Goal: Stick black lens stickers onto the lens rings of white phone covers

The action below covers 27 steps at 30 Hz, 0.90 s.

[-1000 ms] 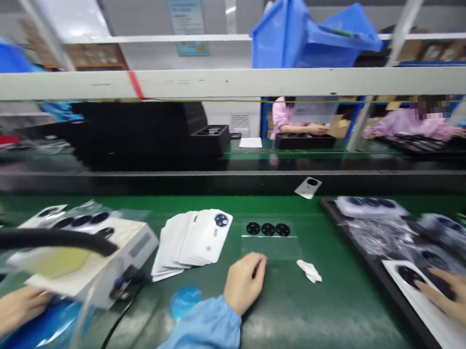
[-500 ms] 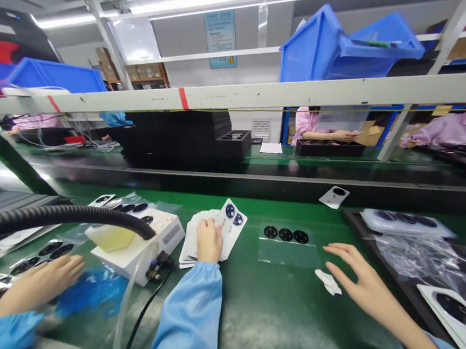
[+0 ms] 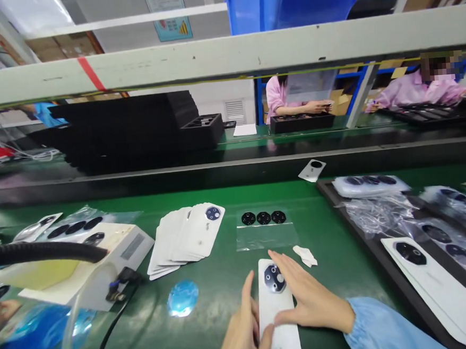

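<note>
While 2 hands grip a white phone back [image 3: 280, 346] on the green bench [image 3: 223, 324], the left hand [image 3: 244, 333] clasps its left edge, thumb raised. The right hand [image 3: 309, 297] lies across its right side, fingers pressed together beside the round black camera ring [image 3: 274, 278]. Just above lies a white wipe [image 3: 304, 255]; farther up, a clear film sheet [image 3: 265, 237] carries 3 black lens rings [image 3: 263, 218]. To the left are a fanned stack of white phone backs [image 3: 177, 237] and a round blue film [image 3: 182, 298]. To the right, a black tray [image 3: 383, 270] holds more white phone backs.
</note>
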Each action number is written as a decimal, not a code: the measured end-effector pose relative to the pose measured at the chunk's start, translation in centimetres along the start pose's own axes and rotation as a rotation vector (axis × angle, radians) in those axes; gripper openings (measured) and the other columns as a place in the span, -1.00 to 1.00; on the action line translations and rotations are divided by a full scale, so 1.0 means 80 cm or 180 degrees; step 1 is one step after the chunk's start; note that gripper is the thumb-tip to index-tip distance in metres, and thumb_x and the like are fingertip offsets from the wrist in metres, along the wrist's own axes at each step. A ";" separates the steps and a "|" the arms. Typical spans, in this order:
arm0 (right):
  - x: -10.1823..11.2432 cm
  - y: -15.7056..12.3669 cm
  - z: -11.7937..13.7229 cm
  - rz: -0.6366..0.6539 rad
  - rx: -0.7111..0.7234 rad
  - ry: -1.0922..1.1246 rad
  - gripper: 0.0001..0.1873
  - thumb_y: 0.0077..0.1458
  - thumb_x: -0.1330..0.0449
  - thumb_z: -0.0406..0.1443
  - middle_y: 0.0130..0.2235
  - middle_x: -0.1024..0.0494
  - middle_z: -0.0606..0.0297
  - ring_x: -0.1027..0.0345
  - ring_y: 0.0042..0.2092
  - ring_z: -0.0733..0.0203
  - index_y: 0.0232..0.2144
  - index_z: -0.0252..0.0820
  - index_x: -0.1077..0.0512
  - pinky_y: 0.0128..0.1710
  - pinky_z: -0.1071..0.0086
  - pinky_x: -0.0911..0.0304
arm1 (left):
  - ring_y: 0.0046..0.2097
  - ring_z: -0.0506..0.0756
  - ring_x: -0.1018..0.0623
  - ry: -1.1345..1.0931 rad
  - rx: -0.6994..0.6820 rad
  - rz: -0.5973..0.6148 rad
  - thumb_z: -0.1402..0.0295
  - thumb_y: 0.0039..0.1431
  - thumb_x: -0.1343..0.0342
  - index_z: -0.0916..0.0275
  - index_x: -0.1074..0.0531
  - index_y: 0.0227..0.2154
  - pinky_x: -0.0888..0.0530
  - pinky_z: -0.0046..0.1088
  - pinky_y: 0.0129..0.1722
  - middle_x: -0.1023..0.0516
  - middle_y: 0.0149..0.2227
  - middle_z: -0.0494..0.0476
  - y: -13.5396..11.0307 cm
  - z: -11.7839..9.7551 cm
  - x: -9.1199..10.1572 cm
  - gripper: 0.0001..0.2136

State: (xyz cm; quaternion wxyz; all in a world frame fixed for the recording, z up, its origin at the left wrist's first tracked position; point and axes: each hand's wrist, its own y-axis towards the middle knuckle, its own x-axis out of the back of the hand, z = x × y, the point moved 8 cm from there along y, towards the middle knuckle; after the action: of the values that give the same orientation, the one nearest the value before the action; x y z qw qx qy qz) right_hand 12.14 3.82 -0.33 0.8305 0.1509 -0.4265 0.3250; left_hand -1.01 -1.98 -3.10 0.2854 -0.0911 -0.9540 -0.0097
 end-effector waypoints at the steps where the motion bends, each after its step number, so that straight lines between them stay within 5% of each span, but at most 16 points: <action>1: -0.004 -0.001 -0.002 0.0017 0.0015 -0.0020 0.25 -0.09 -0.33 0.02 0.36 0.17 -0.12 0.31 0.37 -0.15 0.35 -0.32 0.34 0.29 -0.09 0.11 | -0.54 0.08 -0.49 0.0437 0.0045 -0.0005 0.36 0.14 -0.03 0.13 0.22 0.30 -0.35 -0.42 -0.50 -0.44 -0.47 -0.04 0.002 -0.002 0.005 -0.28; 3: -0.008 -0.002 -0.002 -0.0016 0.0113 -0.0050 0.29 -0.12 -0.34 0.04 0.36 0.15 -0.14 0.27 0.36 -0.16 0.35 -0.32 0.36 0.28 -0.06 0.08 | -0.58 0.11 -0.45 0.1003 0.0054 -0.0094 0.37 0.20 0.01 0.15 -0.06 0.20 -0.27 -0.42 -0.53 -0.37 -0.61 -0.10 0.015 -0.016 0.023 -0.50; 7: -0.008 -0.001 -0.001 -0.0198 0.0278 -0.0096 0.37 -0.19 -0.42 -0.02 0.35 0.08 -0.12 0.14 0.34 -0.14 0.35 -0.26 0.43 0.26 0.02 -0.01 | -0.44 0.05 -0.47 0.0858 -0.0432 -0.0235 0.36 0.28 0.06 0.17 -0.35 -0.23 -0.36 -0.46 -0.43 -0.41 -0.45 -0.01 0.069 -0.053 0.045 -0.89; 12: -0.012 0.000 -0.004 -0.0322 0.0351 -0.0087 0.42 -0.22 -0.44 -0.02 0.34 0.03 -0.09 0.08 0.31 -0.10 0.34 -0.26 0.46 0.25 0.09 -0.03 | -0.34 0.02 -0.45 0.0755 -0.0742 -0.0081 0.43 0.17 -0.07 0.21 -0.37 -0.37 -0.41 -0.49 -0.35 -0.38 -0.33 0.02 0.119 -0.048 0.030 -0.98; 27: -0.012 -0.001 -0.002 -0.0359 0.0376 -0.0111 0.45 -0.23 -0.42 0.03 0.31 -0.04 -0.04 -0.01 0.25 -0.09 0.33 -0.21 0.53 0.23 0.11 -0.05 | -0.38 0.00 -0.46 0.1074 -0.0931 0.0480 0.48 0.18 -0.05 0.23 -0.36 -0.41 -0.40 -0.52 -0.39 -0.41 -0.37 0.01 0.130 -0.040 0.021 -0.93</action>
State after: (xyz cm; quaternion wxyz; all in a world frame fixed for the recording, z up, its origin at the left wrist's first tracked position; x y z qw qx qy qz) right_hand 11.88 3.48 -1.22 0.8296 0.2290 -0.4118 0.2996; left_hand 1.23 8.31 0.16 0.4246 -0.1996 -0.8717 -0.1416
